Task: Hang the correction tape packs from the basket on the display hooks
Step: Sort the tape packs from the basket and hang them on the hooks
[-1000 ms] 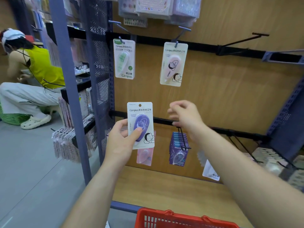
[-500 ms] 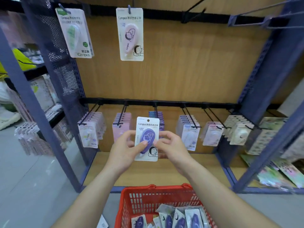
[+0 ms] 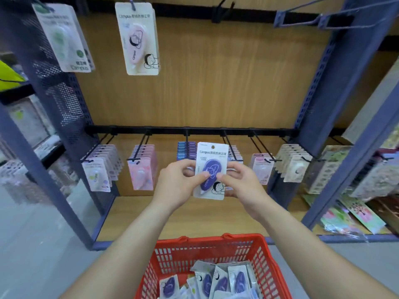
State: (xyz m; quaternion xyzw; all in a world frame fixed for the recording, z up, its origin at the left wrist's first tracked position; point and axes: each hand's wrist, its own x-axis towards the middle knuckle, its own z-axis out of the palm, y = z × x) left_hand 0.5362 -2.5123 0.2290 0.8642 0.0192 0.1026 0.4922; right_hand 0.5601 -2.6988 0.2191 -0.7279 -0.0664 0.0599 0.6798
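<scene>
Head view: both hands are holding one purple correction tape pack [image 3: 212, 169] upright in the air, in front of the lower rail [image 3: 203, 130] of display hooks.

- The left hand [image 3: 179, 184] is pinching the pack's left edge, with the thumb lying across the blister and the fingers curling behind the card.
- The right hand [image 3: 244, 186] is pinching the right edge, with the thumb pressing the front near the cartoon print and the fingers curling behind.
- The pack is sitting just in front of the purple stack [image 3: 185, 150] hanging on the middle hook. Its hang hole is showing at the top, off the hooks.
- A pink stack [image 3: 142, 169] and a white stack [image 3: 98, 171] are hanging to the left on the same rail.
- The red basket [image 3: 194, 251] is sitting at the bottom of the view between the forearms, with loose purple packs [image 3: 220, 281] lying inside.
- On the upper rail, a single pink pack [image 3: 139, 38] and a green pack [image 3: 64, 37] are hanging side by side, well above the hands.
</scene>
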